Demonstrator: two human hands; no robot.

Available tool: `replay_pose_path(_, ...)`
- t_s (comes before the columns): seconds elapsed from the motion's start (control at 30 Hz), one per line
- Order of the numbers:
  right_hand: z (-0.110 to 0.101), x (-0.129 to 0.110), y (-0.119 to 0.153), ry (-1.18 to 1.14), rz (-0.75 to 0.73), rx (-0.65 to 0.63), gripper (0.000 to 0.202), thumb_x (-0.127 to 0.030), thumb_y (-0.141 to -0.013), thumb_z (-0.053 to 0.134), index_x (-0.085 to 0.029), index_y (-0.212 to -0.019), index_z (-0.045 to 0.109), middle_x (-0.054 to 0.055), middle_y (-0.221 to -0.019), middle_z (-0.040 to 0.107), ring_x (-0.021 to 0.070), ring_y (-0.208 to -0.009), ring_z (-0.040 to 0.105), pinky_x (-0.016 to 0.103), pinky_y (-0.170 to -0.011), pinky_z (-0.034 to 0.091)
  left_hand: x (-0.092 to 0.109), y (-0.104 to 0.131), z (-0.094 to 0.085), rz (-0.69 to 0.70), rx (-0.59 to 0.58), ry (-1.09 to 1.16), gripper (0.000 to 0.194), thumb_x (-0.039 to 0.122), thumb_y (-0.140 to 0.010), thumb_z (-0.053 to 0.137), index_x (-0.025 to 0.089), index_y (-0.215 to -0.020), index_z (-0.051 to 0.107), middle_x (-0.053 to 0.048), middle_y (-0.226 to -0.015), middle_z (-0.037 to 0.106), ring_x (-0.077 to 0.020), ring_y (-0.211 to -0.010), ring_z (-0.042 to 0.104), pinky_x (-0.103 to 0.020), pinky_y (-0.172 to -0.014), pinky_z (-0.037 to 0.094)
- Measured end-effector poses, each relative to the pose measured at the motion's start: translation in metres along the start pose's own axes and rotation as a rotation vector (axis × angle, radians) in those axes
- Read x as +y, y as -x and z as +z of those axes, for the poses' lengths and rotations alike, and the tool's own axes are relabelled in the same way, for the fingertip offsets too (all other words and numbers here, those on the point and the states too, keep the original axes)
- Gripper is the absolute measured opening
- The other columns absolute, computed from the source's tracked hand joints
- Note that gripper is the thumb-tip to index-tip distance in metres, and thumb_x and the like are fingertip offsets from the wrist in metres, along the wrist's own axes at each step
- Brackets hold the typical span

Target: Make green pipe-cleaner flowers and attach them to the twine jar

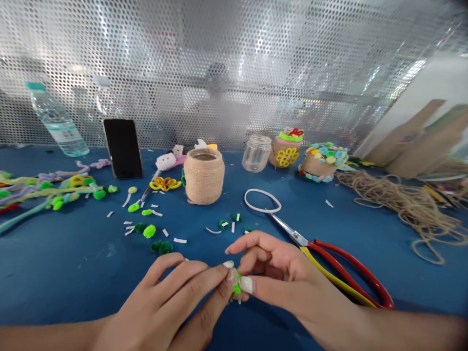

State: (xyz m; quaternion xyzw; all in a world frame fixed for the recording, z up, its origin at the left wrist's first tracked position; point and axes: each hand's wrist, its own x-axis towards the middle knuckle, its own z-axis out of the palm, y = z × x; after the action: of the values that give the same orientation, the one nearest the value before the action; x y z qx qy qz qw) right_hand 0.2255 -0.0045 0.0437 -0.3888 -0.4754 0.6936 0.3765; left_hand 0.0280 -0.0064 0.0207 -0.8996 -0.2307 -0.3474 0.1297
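Note:
Between the fingertips of both hands is a small bright-green fuzzy piece (237, 287), mostly covered by the fingers. My left hand (183, 297) pinches it from the left with thumb and index finger. From the right, my right hand (288, 278) presses its thumb against the piece, with the other fingers curled. Just beyond the hands lie dark-green pompoms (224, 224) with white paper strips on them. A twine-wrapped jar (204, 176) stands upright further back. Scissors with red and yellow handles (300, 239) rest beside my right hand, their tip near a white loop (245, 196).
A clear glass jar (257, 154) and decorated jars (285, 150) stand at the back. Loose twine (398, 204) lies right. A phone (123, 148), a water bottle (58, 122) and fuzzy garlands (47, 187) occupy the left. A perforated metal panel (153, 73) borders the blue table.

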Motion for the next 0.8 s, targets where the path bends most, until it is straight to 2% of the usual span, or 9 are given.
replay_pose_path(0.13, 0.0, 0.001, 0.0, 0.005, -0.008, 0.004, 0.03, -0.028, -0.072, 0.075, -0.017, -0.092, 0.056, -0.004, -0.068, 0.062, 0.0086, -0.067, 0.06, 0.023, -0.071, 0.048, -0.002, 0.0, 0.0, -0.019, 0.024, 0.018, 0.025, 0.01, -0.094, 0.04, 0.017, -0.101, 0.063, 0.001, -0.095, 0.071, -0.0123, -0.084, 0.062, -0.029, -0.08, 0.04)
replay_pose_path(0.27, 0.0, 0.004, 0.001, 0.087, -0.014, 0.018, 0.033, -0.034, -0.073, 0.075, -0.018, -0.094, 0.055, -0.005, -0.068, 0.062, 0.0091, -0.068, 0.06, 0.023, -0.07, 0.047, -0.006, -0.002, 0.002, -0.117, 0.042, 0.188, 0.021, 0.009, -0.088, 0.048, 0.018, -0.099, 0.064, 0.0, -0.088, 0.067, -0.0112, -0.08, 0.06, -0.025, -0.076, 0.045)
replay_pose_path(0.43, 0.002, 0.009, 0.003, 0.244, -0.031, 0.083, 0.031, -0.03, -0.072, 0.075, -0.02, -0.092, 0.054, -0.005, -0.068, 0.062, 0.0111, -0.067, 0.06, 0.024, -0.066, 0.046, -0.008, -0.004, 0.006, -0.182, 0.034, 0.298, 0.015, 0.012, -0.087, 0.053, 0.018, -0.095, 0.064, 0.001, -0.081, 0.064, -0.0093, -0.071, 0.059, -0.021, -0.064, 0.047)
replay_pose_path(0.57, 0.005, 0.011, 0.003, 0.329, -0.043, 0.118, 0.032, -0.025, -0.069, 0.076, -0.02, -0.09, 0.053, -0.004, -0.066, 0.063, 0.0124, -0.064, 0.059, 0.024, -0.064, 0.046, -0.006, -0.001, 0.009, -0.178, 0.054, 0.313, 0.014, 0.009, -0.085, 0.054, 0.017, -0.09, 0.065, 0.0, -0.078, 0.063, -0.0095, -0.069, 0.059, -0.022, -0.063, 0.047)
replay_pose_path(0.8, 0.005, 0.011, 0.001, 0.296, 0.0, 0.119, 0.034, -0.024, -0.067, 0.078, -0.02, -0.088, 0.052, -0.005, -0.064, 0.062, 0.0116, -0.063, 0.059, 0.022, -0.062, 0.045, -0.003, -0.003, 0.009, -0.234, 0.036, 0.316, 0.017, 0.007, -0.083, 0.051, 0.019, -0.082, 0.064, 0.001, -0.07, 0.059, -0.009, -0.062, 0.056, -0.02, -0.056, 0.045)
